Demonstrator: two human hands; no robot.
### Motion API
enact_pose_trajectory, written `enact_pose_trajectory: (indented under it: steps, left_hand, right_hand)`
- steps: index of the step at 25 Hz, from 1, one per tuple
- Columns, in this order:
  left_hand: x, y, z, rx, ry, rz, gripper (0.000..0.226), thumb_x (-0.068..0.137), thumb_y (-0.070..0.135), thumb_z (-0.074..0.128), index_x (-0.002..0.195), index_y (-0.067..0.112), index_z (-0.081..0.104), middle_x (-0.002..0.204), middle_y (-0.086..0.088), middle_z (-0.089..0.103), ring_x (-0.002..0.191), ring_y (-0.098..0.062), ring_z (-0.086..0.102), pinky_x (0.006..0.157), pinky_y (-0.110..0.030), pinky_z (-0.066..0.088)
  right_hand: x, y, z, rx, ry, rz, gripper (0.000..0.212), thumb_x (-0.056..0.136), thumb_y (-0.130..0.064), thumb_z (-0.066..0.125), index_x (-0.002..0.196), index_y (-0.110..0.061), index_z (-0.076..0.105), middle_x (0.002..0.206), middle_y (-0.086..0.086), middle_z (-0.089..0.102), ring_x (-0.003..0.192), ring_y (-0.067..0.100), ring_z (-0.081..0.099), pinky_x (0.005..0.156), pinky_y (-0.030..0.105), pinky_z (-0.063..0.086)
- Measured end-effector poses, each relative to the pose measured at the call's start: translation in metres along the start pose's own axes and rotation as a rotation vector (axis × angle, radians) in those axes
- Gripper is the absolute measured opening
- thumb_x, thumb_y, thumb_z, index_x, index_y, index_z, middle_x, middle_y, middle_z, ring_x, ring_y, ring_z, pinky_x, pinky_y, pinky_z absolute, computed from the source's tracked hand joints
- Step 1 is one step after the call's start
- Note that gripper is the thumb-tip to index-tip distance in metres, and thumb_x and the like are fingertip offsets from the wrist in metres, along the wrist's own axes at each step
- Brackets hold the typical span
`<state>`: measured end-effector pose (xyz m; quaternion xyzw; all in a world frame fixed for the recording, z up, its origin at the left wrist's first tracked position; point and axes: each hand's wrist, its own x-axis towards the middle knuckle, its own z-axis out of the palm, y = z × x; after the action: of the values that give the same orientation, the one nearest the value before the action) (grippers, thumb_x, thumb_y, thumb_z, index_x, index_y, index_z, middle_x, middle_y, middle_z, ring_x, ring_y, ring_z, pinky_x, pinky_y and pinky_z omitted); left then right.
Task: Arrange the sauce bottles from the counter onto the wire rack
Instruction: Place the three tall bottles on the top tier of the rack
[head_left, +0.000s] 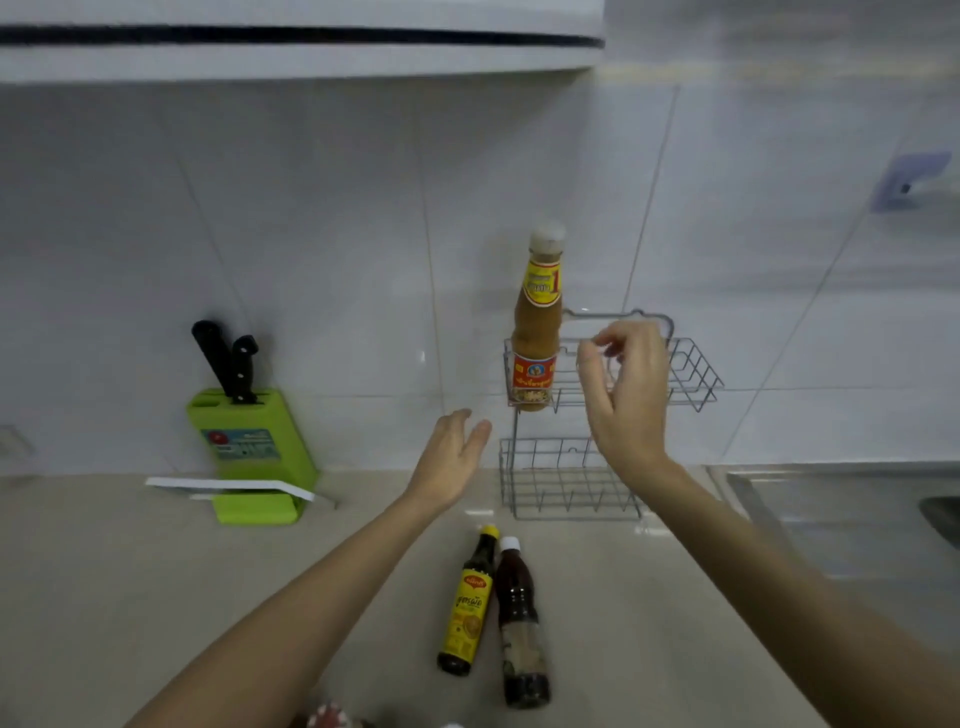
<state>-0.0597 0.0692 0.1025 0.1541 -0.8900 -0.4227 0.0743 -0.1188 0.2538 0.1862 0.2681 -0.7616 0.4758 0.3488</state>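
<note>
A two-tier wire rack (693, 376) hangs on the tiled wall. An orange sauce bottle (536, 322) with a yellow-red label stands upright at the left end of its upper basket. My right hand (626, 395) hovers in front of the upper basket, just right of that bottle, fingers loosely curled and holding nothing. My left hand (452, 457) floats open below and left of the bottle, empty. On the counter stand a dark bottle with a yellow cap and label (467, 605) and a dark bottle with a white cap (521, 623), touching each other. The lower basket (540, 488) holds nothing.
A green knife block (249, 452) with black-handled knives stands at the left by the wall, a white strip leaning on it. A steel sink (852, 514) lies at the right. A range hood (301, 47) overhangs the top. A hook plate (906, 182) is stuck on the wall.
</note>
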Motion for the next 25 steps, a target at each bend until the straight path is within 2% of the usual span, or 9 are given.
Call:
enact_pose_trajectory:
  steps: [2,4,7,11,16,19,21,23,25]
  left_hand:
    - [-0.003,-0.028,0.002,0.153,-0.088,-0.043,0.048,0.100,0.042,0.036,0.111,0.001,0.059,0.113,-0.017,0.064,0.110,-0.033,0.060,0.090,-0.037,0.044]
    - [-0.006,-0.045,0.013,0.294,-0.296,-0.107,0.048,0.099,0.042,0.037,0.098,0.000,0.062,0.099,-0.017,0.067,0.096,-0.032,0.064,0.083,-0.039,0.047]
    - [-0.011,-0.060,0.038,0.508,-0.522,-0.131,0.035,0.094,0.033,0.045,0.079,0.005,0.059,0.084,-0.017,0.062,0.087,-0.032,0.061,0.068,-0.036,0.043]
    - [-0.008,-0.079,0.071,0.560,-0.553,-0.186,0.035,0.091,0.032,0.049,0.102,0.002,0.063,0.108,-0.020,0.067,0.101,-0.036,0.063,0.080,-0.039,0.049]
    - [-0.003,-0.099,0.089,0.425,-0.495,-0.231,0.029,0.085,0.029,0.059,0.104,0.008,0.064,0.110,-0.018,0.069,0.101,-0.034,0.063,0.080,-0.037,0.049]
    - [-0.001,-0.101,0.087,0.320,-0.482,-0.282,0.019,0.080,0.029,0.063,0.083,0.010,0.064,0.096,-0.016,0.071,0.093,-0.033,0.066,0.068,-0.032,0.044]
    - [-0.002,-0.100,0.080,0.230,-0.416,-0.315,0.021,0.077,0.031,0.065,0.069,0.015,0.055,0.077,-0.008,0.066,0.087,-0.031,0.067,0.061,-0.029,0.041]
    - [-0.004,-0.093,0.069,0.175,-0.334,-0.310,0.028,0.074,0.034,0.067,0.082,0.014,0.048,0.075,-0.003,0.060,0.083,-0.030,0.064,0.058,-0.031,0.041]
    - [-0.007,-0.083,0.056,0.152,-0.317,-0.251,0.038,0.075,0.027,0.067,0.099,0.012,0.042,0.085,-0.010,0.063,0.085,-0.032,0.064,0.066,-0.038,0.049]
  right_hand:
    - [-0.057,0.014,0.000,0.035,-0.247,0.072,0.009,0.092,-0.031,0.051,0.087,-0.024,0.049,0.078,-0.011,0.052,0.072,0.006,0.050,0.063,0.024,0.044]
    - [-0.109,0.029,0.009,0.019,-0.543,0.232,0.011,0.091,-0.031,0.055,0.084,-0.024,0.050,0.071,-0.010,0.056,0.064,0.009,0.055,0.054,0.027,0.046]
    - [-0.154,0.055,0.031,-0.194,-0.863,0.483,0.013,0.088,-0.029,0.059,0.088,-0.017,0.054,0.088,0.001,0.065,0.081,0.020,0.060,0.068,0.032,0.047]
    - [-0.178,0.075,0.057,-0.292,-1.130,0.719,0.034,0.087,-0.037,0.058,0.104,-0.007,0.051,0.110,0.013,0.059,0.100,0.031,0.057,0.074,0.033,0.042]
    - [-0.195,0.078,0.084,-0.210,-1.155,0.830,0.045,0.084,-0.032,0.064,0.111,-0.005,0.042,0.111,0.018,0.059,0.100,0.035,0.059,0.066,0.030,0.038]
    - [-0.201,0.081,0.088,-0.171,-1.133,0.876,0.047,0.083,-0.027,0.064,0.115,-0.001,0.041,0.111,0.019,0.059,0.099,0.034,0.060,0.066,0.030,0.040]
    - [-0.202,0.084,0.084,-0.125,-1.126,0.983,0.046,0.082,-0.029,0.063,0.115,-0.003,0.046,0.110,0.016,0.059,0.099,0.032,0.060,0.067,0.030,0.042]
    - [-0.201,0.089,0.077,-0.041,-1.065,1.140,0.039,0.083,-0.030,0.058,0.112,-0.005,0.051,0.105,0.014,0.060,0.093,0.028,0.060,0.062,0.028,0.043]
    - [-0.199,0.089,0.069,0.066,-0.965,1.287,0.027,0.088,-0.029,0.047,0.106,-0.008,0.051,0.096,0.010,0.055,0.082,0.024,0.054,0.059,0.026,0.038]
